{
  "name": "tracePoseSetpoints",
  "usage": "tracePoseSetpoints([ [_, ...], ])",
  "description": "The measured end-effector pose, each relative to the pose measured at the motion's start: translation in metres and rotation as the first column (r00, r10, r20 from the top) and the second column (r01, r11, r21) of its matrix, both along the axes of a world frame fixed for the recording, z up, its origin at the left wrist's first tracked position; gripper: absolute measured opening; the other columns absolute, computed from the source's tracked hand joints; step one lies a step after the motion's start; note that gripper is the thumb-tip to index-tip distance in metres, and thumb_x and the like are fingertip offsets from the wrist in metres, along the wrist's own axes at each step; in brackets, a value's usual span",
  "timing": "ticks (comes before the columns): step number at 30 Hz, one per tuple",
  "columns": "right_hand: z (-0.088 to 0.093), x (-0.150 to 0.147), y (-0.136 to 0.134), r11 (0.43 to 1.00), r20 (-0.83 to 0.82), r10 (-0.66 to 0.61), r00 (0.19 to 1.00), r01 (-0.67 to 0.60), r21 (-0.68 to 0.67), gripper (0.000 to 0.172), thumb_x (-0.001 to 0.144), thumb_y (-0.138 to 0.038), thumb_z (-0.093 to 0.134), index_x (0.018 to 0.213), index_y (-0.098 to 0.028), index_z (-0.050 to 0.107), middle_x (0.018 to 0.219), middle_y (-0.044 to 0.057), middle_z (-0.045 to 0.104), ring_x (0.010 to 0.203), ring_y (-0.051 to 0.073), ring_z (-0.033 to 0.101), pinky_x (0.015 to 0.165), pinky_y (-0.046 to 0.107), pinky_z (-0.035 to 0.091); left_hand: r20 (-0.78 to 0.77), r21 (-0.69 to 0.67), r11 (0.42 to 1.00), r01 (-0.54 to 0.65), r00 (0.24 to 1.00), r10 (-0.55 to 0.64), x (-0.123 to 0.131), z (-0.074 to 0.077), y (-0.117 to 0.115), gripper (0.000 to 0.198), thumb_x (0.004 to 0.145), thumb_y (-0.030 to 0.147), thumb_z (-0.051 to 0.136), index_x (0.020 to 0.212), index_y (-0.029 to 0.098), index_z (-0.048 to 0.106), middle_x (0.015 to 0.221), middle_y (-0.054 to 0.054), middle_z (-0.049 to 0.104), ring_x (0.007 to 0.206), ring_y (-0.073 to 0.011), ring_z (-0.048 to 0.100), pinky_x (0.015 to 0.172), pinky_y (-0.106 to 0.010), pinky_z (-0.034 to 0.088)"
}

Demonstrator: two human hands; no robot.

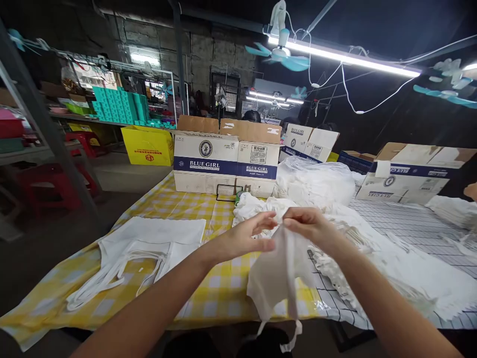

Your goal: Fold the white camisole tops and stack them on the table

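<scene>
My right hand (309,224) pinches the top of a white cloth bag (278,276), which hangs down over the table's front edge with its straps dangling below. My left hand (250,237) is beside it, fingers partly spread, fingertips touching the bag's upper edge. Both hands meet above the yellow checked tablecloth (219,288). A flat stack of the same white bags (149,246) lies to the left, straps trailing toward me.
A heap of white bags (372,248) covers the table's right side on a grey grid cloth. Blue Girl cardboard boxes (225,161) stand at the back, another (410,174) at right. Red stools and shelves are at left. A person's head shows behind the boxes.
</scene>
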State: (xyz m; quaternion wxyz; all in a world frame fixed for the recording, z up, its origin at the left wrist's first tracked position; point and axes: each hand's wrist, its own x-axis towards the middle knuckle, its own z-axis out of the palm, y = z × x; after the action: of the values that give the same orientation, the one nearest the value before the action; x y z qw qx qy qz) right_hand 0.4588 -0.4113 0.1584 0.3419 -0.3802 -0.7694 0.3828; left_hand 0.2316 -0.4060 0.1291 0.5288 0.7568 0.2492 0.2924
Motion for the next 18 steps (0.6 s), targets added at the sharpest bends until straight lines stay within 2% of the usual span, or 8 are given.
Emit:
tracePoseSetpoints([
  [2,-0.008,-0.024,0.002,1.0,-0.042,0.001,0.999,-0.002,-0.016,0.029,0.08,-0.043,0.059,0.072,-0.016,0.055,0.063,-0.002,0.048,0.055,0.008,0.038,0.05,0.022,0.028,0.139,-0.112,0.993,0.04,0.99,-0.025,0.019,0.005,0.005,0.058,0.079,0.043,0.058,0.13,0.021,0.041,0.125,-0.01,0.051,0.112,-0.0206,0.049,0.087,-0.029,0.04],
  [3,-0.012,-0.031,0.002,0.999,-0.075,-0.017,0.997,0.014,-0.039,0.03,0.078,-0.044,0.061,0.072,-0.016,0.054,0.064,-0.002,0.05,0.055,0.008,0.039,0.05,0.022,0.029,0.132,-0.138,0.989,0.049,0.991,-0.03,0.025,0.006,0.009,0.049,0.078,0.043,0.058,0.12,0.018,0.051,0.113,-0.009,0.057,0.103,-0.0193,0.053,0.082,-0.027,0.041],
  [5,-0.02,-0.036,0.001,0.99,-0.127,-0.056,0.99,0.039,-0.133,0.032,0.076,-0.047,0.062,0.074,-0.017,0.05,0.062,-0.003,0.05,0.052,0.008,0.038,0.047,0.021,0.027,-0.005,-0.158,0.986,0.062,0.998,-0.063,0.027,0.007,0.015,0.034,0.075,0.041,0.062,0.095,0.014,0.063,0.086,-0.004,0.061,0.08,-0.015,0.056,0.069,-0.024,0.041],
  [8,-0.031,-0.03,-0.005,0.943,-0.19,-0.017,0.982,-0.048,-0.331,0.031,0.08,-0.049,0.058,0.084,-0.019,0.05,0.059,-0.006,0.043,0.049,0.006,0.034,0.043,0.018,0.025,-0.237,-0.129,0.986,0.105,0.962,-0.133,0.012,0.011,0.021,0.025,0.073,0.038,0.063,0.071,0.013,0.063,0.06,0.003,0.05,0.056,-0.0084,0.044,0.051,-0.021,0.031],
  [11,-0.044,-0.026,-0.013,0.869,-0.265,0.094,0.96,-0.209,-0.449,0.034,0.076,-0.048,0.063,0.093,-0.021,0.051,0.064,-0.006,0.04,0.05,0.006,0.034,0.042,0.017,0.027,-0.292,-0.104,0.985,0.135,0.943,-0.16,-0.008,0.024,0.021,0.027,0.075,0.04,0.06,0.069,0.014,0.063,0.057,0.004,0.047,0.051,-0.007,0.038,0.047,-0.02,0.027],
  [14,-0.057,-0.031,-0.018,0.82,-0.253,0.273,0.928,-0.362,-0.444,0.035,0.073,-0.048,0.065,0.087,-0.017,0.057,0.068,-0.004,0.047,0.055,0.007,0.038,0.05,0.019,0.032,-0.258,-0.113,0.979,0.171,0.946,-0.195,-0.024,0.043,0.019,0.028,0.077,0.041,0.059,0.072,0.014,0.063,0.064,0.002,0.054,0.056,-0.0084,0.044,0.052,-0.02,0.033],
  [16,-0.065,-0.032,-0.017,0.822,-0.141,0.386,0.912,-0.409,-0.396,0.036,0.075,-0.051,0.062,0.078,-0.014,0.061,0.066,-0.003,0.05,0.058,0.008,0.041,0.054,0.021,0.033,-0.212,-0.086,0.976,0.202,0.953,-0.216,-0.034,0.055,0.017,0.026,0.078,0.039,0.058,0.074,0.014,0.064,0.076,-0.001,0.059,0.067,-0.0114,0.05,0.062,-0.022,0.038],
  [18,-0.072,-0.028,-0.014,0.855,0.027,0.43,0.903,-0.397,-0.333,0.039,0.076,-0.052,0.06,0.071,-0.014,0.063,0.061,-0.004,0.048,0.056,0.008,0.039,0.052,0.021,0.031,-0.093,-0.049,0.976,0.213,0.972,-0.217,-0.049,0.064,0.015,0.025,0.081,0.037,0.056,0.076,0.014,0.064,0.084,-0.004,0.06,0.075,-0.0144,0.052,0.069,-0.026,0.04],
])
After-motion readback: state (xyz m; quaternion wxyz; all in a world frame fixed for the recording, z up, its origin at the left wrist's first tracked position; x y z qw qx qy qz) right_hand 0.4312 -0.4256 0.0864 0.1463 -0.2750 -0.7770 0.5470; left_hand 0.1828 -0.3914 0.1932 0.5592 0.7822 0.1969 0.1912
